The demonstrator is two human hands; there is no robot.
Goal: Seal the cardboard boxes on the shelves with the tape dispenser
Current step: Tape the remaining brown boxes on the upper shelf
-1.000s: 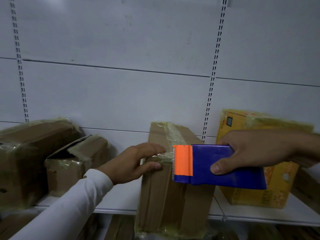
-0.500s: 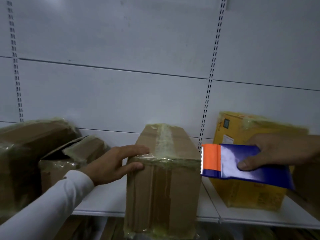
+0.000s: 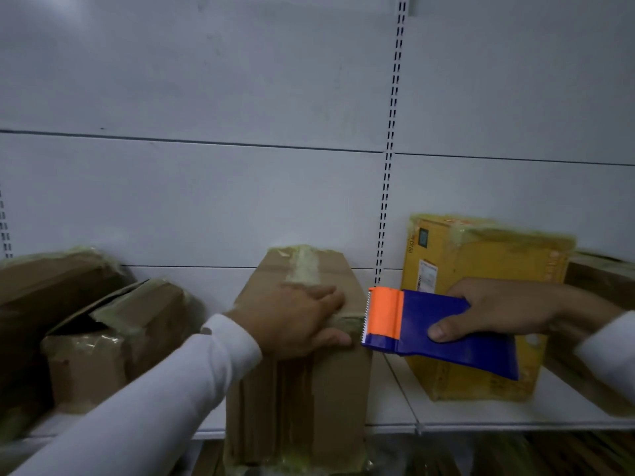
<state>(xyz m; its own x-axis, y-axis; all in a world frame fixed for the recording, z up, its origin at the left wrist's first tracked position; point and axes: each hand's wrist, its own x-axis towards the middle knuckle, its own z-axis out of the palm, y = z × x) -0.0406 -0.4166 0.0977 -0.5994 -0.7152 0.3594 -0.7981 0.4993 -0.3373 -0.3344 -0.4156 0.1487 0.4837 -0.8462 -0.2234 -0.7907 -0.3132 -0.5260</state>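
Shelf (image 3: 481,415) carries five boxes. Left hand (image 3: 295,317) lies flat on middle brown box (image 3: 309,372). Right hand (image 3: 505,309) grips one blue tape dispenser (image 3: 429,328), fronting yellow box (image 3: 481,255).

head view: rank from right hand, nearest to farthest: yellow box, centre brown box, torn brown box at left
1. Yellow cardboard box: directly behind the right hand.
2. Centre brown taped box: left of the blue-and-orange tape dispenser.
3. Torn brown box: far left.

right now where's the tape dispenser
Head view, right of centre: the tape dispenser is gripped in the right hand, between the brown box and the yellow box.
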